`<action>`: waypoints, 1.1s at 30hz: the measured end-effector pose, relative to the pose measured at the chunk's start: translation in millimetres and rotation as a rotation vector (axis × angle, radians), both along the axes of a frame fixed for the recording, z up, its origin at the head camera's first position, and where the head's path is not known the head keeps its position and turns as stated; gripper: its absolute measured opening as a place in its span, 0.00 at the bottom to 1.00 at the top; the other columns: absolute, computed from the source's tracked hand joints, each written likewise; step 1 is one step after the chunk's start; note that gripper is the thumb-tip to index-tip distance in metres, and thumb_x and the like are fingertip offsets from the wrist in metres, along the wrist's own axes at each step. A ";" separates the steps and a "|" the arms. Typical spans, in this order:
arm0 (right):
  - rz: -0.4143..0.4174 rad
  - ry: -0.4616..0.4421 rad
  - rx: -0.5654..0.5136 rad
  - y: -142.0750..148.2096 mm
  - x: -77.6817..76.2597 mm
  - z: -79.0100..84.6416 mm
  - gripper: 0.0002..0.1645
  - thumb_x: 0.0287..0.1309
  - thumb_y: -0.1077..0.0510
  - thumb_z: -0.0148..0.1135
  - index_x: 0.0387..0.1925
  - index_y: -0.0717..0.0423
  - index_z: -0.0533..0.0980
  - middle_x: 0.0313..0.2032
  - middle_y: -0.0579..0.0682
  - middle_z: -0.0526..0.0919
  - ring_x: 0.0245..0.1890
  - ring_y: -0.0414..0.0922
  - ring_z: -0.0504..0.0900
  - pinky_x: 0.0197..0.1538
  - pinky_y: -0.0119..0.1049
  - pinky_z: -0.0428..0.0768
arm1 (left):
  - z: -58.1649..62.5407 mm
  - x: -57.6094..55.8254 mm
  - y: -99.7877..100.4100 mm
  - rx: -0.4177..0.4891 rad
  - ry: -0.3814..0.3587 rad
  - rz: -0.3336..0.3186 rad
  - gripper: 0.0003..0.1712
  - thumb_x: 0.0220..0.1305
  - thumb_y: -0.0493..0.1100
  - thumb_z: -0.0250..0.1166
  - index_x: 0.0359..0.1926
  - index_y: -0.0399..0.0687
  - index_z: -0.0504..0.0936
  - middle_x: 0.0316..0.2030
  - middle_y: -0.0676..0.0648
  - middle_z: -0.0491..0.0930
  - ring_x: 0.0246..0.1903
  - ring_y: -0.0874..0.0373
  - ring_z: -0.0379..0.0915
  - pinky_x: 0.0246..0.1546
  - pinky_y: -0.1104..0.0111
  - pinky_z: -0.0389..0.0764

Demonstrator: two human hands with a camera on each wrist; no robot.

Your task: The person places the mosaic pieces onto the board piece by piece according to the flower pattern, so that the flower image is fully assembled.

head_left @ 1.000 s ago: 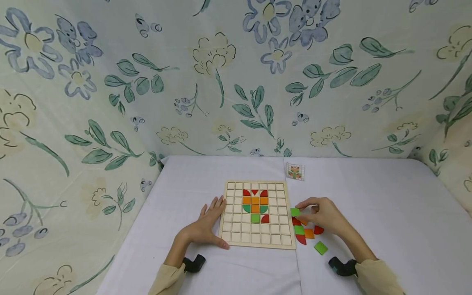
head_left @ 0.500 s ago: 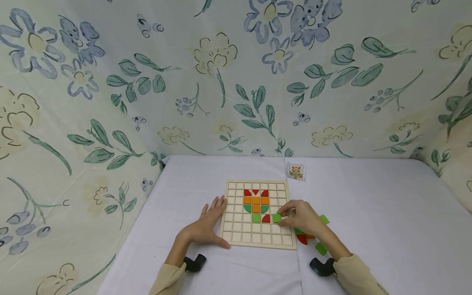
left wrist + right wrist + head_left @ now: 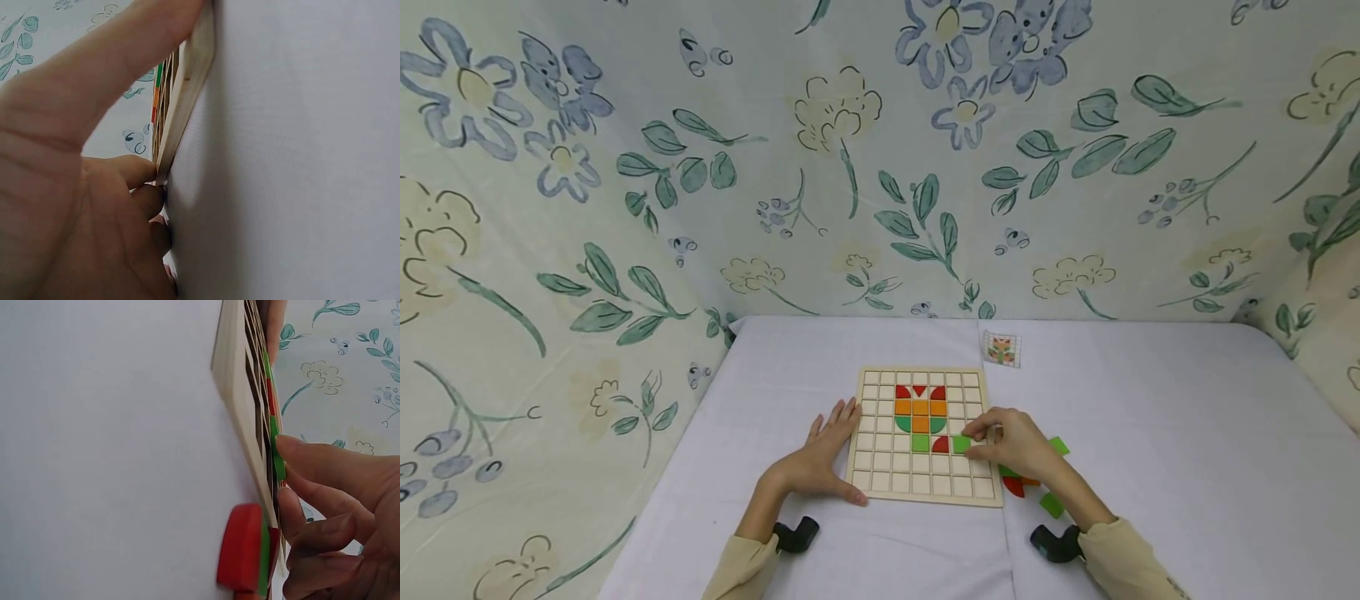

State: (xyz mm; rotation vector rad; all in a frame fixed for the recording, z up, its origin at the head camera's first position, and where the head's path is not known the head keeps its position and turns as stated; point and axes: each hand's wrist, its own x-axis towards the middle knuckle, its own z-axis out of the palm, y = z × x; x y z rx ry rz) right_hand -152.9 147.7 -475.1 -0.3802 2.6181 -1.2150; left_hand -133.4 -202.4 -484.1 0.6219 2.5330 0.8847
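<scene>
My right hand (image 3: 1011,437) pinches a light green square tile (image 3: 961,444) between thumb and fingers, over the right part of a wooden grid board (image 3: 880,483). In the right wrist view the green tile (image 3: 277,450) is at the board's surface; whether it sits fully in a cell I cannot tell. Left of it lies a red quarter-round tile (image 3: 941,445), then another green square tile (image 3: 920,443). Orange, red and dark green tiles above form a flower shape. My left hand (image 3: 812,462) lies spread, its fingers and thumb touching the board's left edge.
Loose tiles lie right of the board, partly hidden by my right hand: a red quarter-round tile (image 3: 1013,486), a green square (image 3: 1052,505) and others. A small pattern card (image 3: 1002,349) lies behind the board on the white cloth (image 3: 1187,433). A floral curtain (image 3: 850,183) hangs behind.
My right hand has moved left from the loose tiles onto the board, carrying the green square tile. In the last half second it has barely moved. The left hand has stayed put.
</scene>
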 end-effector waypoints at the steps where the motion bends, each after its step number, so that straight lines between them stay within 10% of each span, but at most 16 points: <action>1: 0.001 0.000 -0.006 0.1 0.0 -0.3 0.13 0.50 0.59 0.81 0.39 0.54 0.88 0.34 0.49 0.83 0.35 0.44 0.73 0.33 0.28 0.70 | -0.2 -0.1 0.1 0.000 0.000 0.001 0.81 0.43 0.59 0.85 0.83 0.38 0.38 0.84 0.39 0.32 0.83 0.41 0.20 0.80 0.38 0.28; 33: -0.045 0.002 0.016 18.2 -3.8 7.5 0.15 0.58 0.54 0.76 0.46 0.55 0.87 0.34 0.47 0.83 0.28 0.42 0.73 0.26 0.28 0.72 | -2.8 -0.9 -0.8 0.003 0.005 -0.001 0.80 0.47 0.60 0.83 0.83 0.38 0.37 0.84 0.40 0.31 0.83 0.41 0.20 0.79 0.37 0.27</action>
